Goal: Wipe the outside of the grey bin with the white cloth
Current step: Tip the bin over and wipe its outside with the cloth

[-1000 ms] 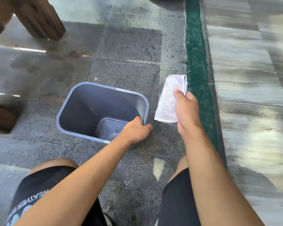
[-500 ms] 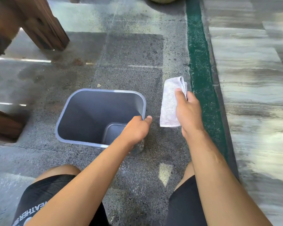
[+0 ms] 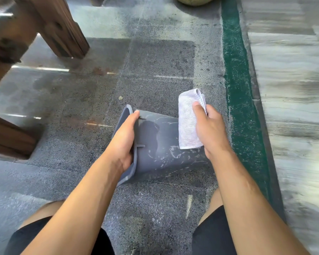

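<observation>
The grey bin (image 3: 162, 150) lies tipped on its side on the stone floor, its mouth facing left and one outer wall turned up, marked with pale smears. My left hand (image 3: 124, 140) grips the bin's rim. A folded white cloth (image 3: 188, 122) hangs from my right hand (image 3: 210, 131), which holds it against the upturned wall near the bin's base end.
Dark wooden furniture legs (image 3: 63, 28) stand at the upper left and another wooden piece (image 3: 9, 138) at the left edge. A green strip (image 3: 238, 89) runs down the floor on the right beside pale marbled tiles. My knees in black shorts are at the bottom.
My left hand has tipped the upright bin over onto its side, mouth to the left. My right hand has brought the cloth over the bin's upturned wall.
</observation>
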`<state>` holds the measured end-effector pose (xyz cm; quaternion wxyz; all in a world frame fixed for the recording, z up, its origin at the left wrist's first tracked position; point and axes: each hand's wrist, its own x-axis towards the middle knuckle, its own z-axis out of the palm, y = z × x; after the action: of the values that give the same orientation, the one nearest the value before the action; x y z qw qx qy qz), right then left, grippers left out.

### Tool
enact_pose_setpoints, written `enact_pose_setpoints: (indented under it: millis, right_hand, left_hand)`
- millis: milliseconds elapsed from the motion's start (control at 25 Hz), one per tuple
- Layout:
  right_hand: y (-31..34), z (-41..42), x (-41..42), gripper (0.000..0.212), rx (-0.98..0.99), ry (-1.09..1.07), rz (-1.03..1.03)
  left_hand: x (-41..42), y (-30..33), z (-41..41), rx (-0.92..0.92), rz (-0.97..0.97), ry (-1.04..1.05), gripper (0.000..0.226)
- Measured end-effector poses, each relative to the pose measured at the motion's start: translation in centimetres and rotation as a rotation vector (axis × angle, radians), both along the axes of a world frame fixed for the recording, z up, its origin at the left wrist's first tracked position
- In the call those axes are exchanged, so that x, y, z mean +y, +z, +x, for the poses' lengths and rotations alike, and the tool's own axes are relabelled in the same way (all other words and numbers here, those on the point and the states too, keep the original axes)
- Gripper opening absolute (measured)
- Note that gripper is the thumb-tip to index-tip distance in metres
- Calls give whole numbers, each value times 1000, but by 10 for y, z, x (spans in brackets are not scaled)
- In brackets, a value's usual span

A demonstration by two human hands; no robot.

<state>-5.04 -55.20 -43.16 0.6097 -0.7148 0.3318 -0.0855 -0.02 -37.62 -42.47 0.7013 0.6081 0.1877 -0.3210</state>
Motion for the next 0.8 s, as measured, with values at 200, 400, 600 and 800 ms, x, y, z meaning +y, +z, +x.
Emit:
enact_pose_setpoints:
  millis: [200,400,600,800]
  right_hand:
    - [-8,4,9,46,39,114,-126]
    - [-6,11,42,27,-34,218,-277]
    - [-9,19,75,29,10,176,-425]
    - [-21,21,91,36,27,111,-577]
  left_hand:
    - [1,-7,0,-33,-31,50,75]
    - [-9,-5,-2,-53,-42,47,82]
    - [-22,-5,-4,-84,-37,124,69]
    - [-22,-8,-4,-83,-40,141,67]
